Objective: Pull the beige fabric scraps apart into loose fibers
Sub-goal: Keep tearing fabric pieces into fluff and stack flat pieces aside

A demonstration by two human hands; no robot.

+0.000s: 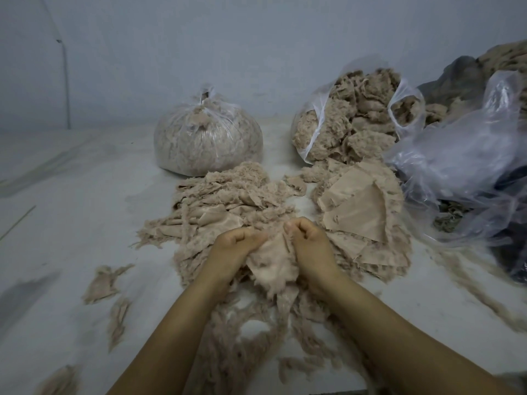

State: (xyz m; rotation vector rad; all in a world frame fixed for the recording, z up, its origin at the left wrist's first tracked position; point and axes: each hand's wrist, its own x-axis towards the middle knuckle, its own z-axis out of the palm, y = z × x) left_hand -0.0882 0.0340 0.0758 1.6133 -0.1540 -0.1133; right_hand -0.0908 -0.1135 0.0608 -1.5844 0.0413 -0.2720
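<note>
Scrap (272,259), soft, light and frayed, is pinched at its upper edge by left hand (238,246) and right hand (309,240), above the pile (228,201); edges are judged the best hold.

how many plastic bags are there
3: a tied bag at back centre, an open bag spilling scraps to its right, and a crumpled empty-looking bag at far right. More may lie hidden in that right-hand heap.

A plain pale blue-grey wall (256,38) (dimly, evenly lit) meets a whitish, dusty floor (71,223); a thin pipe (67,89) runs down the wall at left.
</note>
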